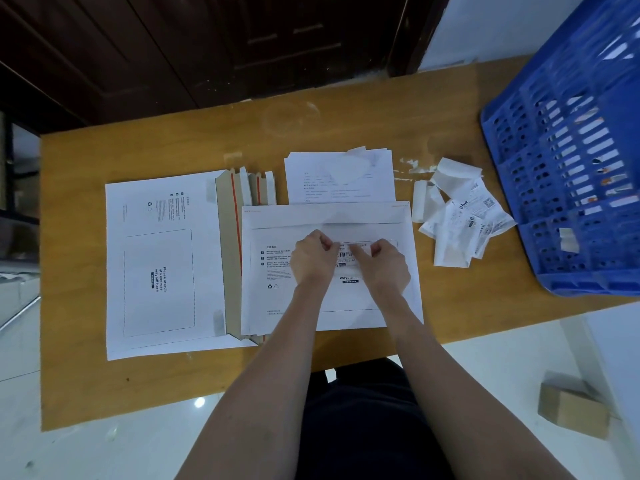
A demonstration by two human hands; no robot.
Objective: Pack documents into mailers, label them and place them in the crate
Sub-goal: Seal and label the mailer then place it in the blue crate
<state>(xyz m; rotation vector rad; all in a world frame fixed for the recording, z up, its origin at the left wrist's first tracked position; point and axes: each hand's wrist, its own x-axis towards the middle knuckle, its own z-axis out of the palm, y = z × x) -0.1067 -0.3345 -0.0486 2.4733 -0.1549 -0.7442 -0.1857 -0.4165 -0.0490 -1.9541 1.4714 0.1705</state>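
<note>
A white mailer (pixel 322 216) lies flat in the middle of the wooden table (pixel 76 237). On its waybill box sits a small barcode label (pixel 346 254). My left hand (pixel 313 259) and my right hand (pixel 384 263) rest side by side on the mailer, fingertips pinching or pressing the label between them. Behind the mailer lies a stack of printed documents (pixel 339 178). To the left lies a pile of unused white mailers (pixel 162 265) with their flaps open. A blue plastic crate (pixel 571 161) stands tilted at the right edge.
Loose labels and peeled backing strips (pixel 460 216) are scattered between the mailer and the crate. A small cardboard box (pixel 573 408) sits on the tiled floor at the lower right. A dark wooden door stands behind the table.
</note>
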